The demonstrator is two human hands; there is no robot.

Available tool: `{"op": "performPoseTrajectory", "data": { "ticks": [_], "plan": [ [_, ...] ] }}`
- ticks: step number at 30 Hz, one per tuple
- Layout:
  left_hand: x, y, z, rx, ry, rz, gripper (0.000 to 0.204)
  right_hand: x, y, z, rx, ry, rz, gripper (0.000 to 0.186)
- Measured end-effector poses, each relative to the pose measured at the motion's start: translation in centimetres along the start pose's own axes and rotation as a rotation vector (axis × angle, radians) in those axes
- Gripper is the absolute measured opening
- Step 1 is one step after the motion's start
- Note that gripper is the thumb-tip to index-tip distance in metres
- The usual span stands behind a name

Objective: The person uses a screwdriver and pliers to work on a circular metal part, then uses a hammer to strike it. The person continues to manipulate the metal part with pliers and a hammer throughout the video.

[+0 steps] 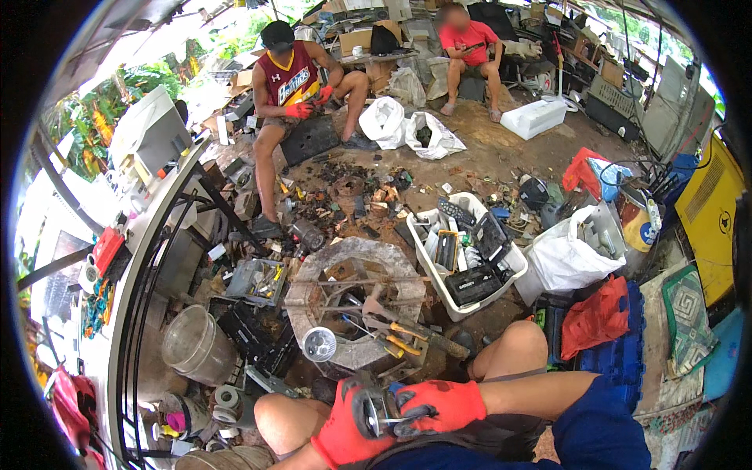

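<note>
Head view: a small silvery part [376,409] is being clasped by the left hand [348,427] and pinched by the curled right hand [445,406]; stiffness and lightness are being suggested, edge holds favoured.

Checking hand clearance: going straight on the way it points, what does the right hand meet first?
Likely the shiny metal piece in the left hand, close ahead of the right hand; depth is unclear, so they may already touch.

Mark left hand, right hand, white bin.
Left hand [345,427]: head view, back of red glove.
Right hand [448,404]: head view, back of red glove.
White bin [492,293]: head view, near wall.
</note>
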State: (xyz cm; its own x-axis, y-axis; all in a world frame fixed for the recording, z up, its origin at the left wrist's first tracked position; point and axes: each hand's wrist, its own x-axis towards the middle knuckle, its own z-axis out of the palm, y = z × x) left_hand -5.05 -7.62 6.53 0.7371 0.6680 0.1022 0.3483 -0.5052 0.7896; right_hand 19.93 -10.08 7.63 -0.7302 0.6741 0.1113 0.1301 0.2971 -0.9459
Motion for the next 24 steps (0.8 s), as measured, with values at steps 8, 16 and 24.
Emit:
{"op": "performPoseTrajectory", "data": {
  "ticks": [8,16,24],
  "plan": [
    [0.7,4.1,-0.4,-0.577,-0.1,-0.128,0.075,-0.7,-1.7,2.1,0.404,0.369,0.089,0.021],
    [-2.1,4.6,-0.5,-0.379,-0.168,0.116,0.063,-2.4,0.5,4.5,0.529,-0.049,-0.061,0.031],
    [-2.8,5.9,-0.5,0.035,-0.106,0.331,0.056,-1.8,-1.7,6.2,0.12,-0.033,-0.389,0.035]
  ]
}}
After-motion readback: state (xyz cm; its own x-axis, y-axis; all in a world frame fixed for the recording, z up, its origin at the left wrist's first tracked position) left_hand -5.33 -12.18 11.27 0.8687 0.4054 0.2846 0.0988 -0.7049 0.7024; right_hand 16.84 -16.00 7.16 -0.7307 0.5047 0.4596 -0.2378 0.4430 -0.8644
